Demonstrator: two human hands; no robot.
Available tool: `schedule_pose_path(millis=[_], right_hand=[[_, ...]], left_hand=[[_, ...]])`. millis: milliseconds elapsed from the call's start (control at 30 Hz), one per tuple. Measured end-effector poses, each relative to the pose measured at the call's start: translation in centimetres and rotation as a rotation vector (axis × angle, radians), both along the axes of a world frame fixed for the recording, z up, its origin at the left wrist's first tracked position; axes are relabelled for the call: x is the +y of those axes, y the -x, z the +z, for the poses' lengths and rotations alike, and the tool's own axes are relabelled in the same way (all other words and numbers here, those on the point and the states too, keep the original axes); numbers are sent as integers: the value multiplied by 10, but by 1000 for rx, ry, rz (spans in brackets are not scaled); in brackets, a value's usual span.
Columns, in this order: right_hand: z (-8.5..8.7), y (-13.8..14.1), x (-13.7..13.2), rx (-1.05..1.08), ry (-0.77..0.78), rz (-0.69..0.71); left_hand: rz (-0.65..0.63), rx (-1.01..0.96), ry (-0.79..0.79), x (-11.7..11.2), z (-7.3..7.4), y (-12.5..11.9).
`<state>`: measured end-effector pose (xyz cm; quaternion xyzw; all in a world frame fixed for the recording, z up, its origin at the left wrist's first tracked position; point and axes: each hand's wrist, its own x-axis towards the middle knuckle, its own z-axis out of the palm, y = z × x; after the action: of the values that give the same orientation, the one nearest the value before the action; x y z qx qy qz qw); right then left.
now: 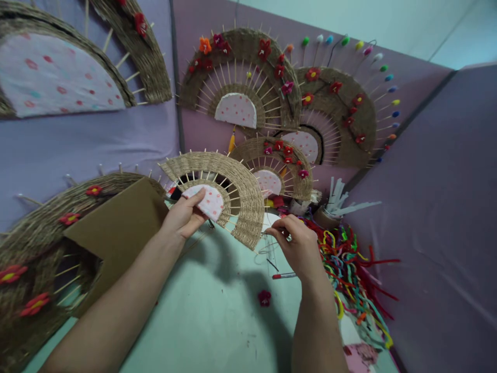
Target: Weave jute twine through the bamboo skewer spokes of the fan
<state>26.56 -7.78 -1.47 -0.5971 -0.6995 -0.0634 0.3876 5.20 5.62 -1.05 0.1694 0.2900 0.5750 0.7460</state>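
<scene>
My left hand grips a small woven fan by its pink-spotted white half-round centre, thumb on the front. The fan has bands of brown twine woven over thin sticks, and no flowers show on it. It is held tilted above the table. Close to the fan's lower right end, my right hand pinches a thin strand between thumb and fingertips. Fine loops of strand hang below the fan there. A dark pink felt flower and a red-and-white pen lie on the pale green table.
Finished-looking fans with flowers lean against the purple backdrop. At left, a brown cardboard piece rests against a large flowered fan. Tangled coloured pipe cleaners lie at right, near a holder of white sticks.
</scene>
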Motion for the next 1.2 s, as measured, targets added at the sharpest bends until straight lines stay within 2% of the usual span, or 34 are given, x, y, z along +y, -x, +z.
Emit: schedule_pose_path(millis=[233,600,767,967,1100,1200], right_hand=[[2,2,0,13,91,102],[-2,-7,3,151,119,115],[-1,-9,1,142,50,106],[2,-7,-3,90,-33,23],[4,-5,-5,61,-2,65],[6,-3,-7,47,31,81]], left_hand=[[-96,49,44,0,0,2],[-176,68,78,-3,4,4],[-204,126,17,-2,1,3],[-212,167,2,-4,4,3],[-223,157,-20,-4,4,4],[-240,232,-97,-3,2,5]])
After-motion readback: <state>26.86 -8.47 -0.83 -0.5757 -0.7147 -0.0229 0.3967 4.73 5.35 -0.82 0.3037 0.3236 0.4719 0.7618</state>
